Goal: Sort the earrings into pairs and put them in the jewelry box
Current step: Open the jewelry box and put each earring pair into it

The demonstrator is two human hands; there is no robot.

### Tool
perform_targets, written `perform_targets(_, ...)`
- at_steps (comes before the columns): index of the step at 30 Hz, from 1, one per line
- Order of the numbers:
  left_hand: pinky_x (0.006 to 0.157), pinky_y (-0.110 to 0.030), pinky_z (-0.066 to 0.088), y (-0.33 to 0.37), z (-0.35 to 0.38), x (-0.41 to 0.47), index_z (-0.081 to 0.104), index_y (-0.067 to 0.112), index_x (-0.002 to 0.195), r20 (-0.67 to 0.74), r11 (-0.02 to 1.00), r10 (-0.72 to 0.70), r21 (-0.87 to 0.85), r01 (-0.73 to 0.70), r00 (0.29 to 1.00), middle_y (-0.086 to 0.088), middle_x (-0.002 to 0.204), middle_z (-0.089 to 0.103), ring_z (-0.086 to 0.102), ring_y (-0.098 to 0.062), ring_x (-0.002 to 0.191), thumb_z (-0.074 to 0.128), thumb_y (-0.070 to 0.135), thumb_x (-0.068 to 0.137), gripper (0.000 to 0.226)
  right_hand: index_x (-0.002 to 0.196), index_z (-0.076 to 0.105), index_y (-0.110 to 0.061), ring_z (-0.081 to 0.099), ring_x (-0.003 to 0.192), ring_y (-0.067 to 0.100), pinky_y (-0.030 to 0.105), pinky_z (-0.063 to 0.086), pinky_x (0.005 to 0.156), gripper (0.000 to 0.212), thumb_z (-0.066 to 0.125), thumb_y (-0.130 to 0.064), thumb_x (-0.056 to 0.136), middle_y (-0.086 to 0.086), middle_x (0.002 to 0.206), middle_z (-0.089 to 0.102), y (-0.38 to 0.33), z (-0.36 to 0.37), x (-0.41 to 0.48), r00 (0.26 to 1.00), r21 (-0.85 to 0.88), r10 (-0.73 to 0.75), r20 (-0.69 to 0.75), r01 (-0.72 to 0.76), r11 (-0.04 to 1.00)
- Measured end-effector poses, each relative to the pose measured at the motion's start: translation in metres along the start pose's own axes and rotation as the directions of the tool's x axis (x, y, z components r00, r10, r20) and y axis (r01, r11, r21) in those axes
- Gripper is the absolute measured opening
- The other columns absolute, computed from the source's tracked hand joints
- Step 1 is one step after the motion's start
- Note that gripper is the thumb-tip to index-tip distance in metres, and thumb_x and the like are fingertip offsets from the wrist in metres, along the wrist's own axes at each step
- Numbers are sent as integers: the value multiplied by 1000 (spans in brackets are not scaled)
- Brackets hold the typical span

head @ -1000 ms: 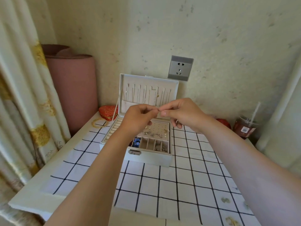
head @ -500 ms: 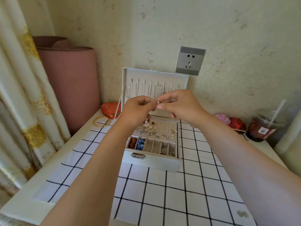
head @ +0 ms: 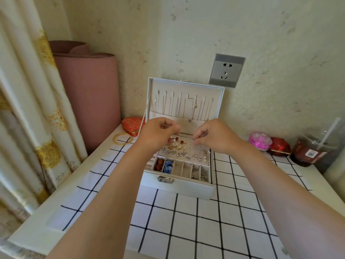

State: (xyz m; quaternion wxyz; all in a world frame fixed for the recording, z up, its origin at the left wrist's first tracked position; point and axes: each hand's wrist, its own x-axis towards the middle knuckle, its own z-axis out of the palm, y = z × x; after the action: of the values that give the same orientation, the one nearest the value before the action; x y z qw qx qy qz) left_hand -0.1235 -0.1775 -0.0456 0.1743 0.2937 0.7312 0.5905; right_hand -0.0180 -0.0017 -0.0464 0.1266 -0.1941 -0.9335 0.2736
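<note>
The white jewelry box (head: 177, 189) stands open on the table, its lid upright with several thin necklaces hanging inside. Its perforated earring panel (head: 196, 149) carries several silver, gold and red earrings (head: 183, 154). Front compartments hold red, blue and silver pieces. My left hand (head: 158, 134) hovers over the panel's left end, fingers pinched, with a small pearl earring (head: 174, 140) at the fingertips. My right hand (head: 212, 136) is over the panel's middle with thumb and forefinger pinched; anything between them is too small to see.
A checked cloth (head: 186, 221) covers the table. At the back left are a red heart-shaped box (head: 131, 124), gold bangles (head: 122, 138) and a pink rolled mat (head: 87, 94). At the back right are a pink ball (head: 259, 141), a red box (head: 281, 146) and a drink cup (head: 313, 148). Curtain at left.
My hands, pinched together on one small piece above the box, have parted and dropped toward the earring panel. The view has tilted down and closer.
</note>
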Motion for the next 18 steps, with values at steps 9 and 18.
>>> perform_targets(9,49,-12,46,-3,2,0,70,19,99,39,1000,-20,2,20,999,3,91,75,61,-5,59,68,28,91,12,82,79,-30,65,77,-5,9,43,67,11,84,-21,79,-19,78,70,-7,6,-1,997,-86,-31,65,37,996)
perform_targets(18,46,-10,42,1,8,-2,72,16,99,36,999,-15,-38,16,999,0,90,73,60,-4,56,69,24,91,12,85,79,-32,64,82,-3,25,53,79,6,81,-27,82,-20,84,72,-13,7,-3,990,-147,-40,134,59,987)
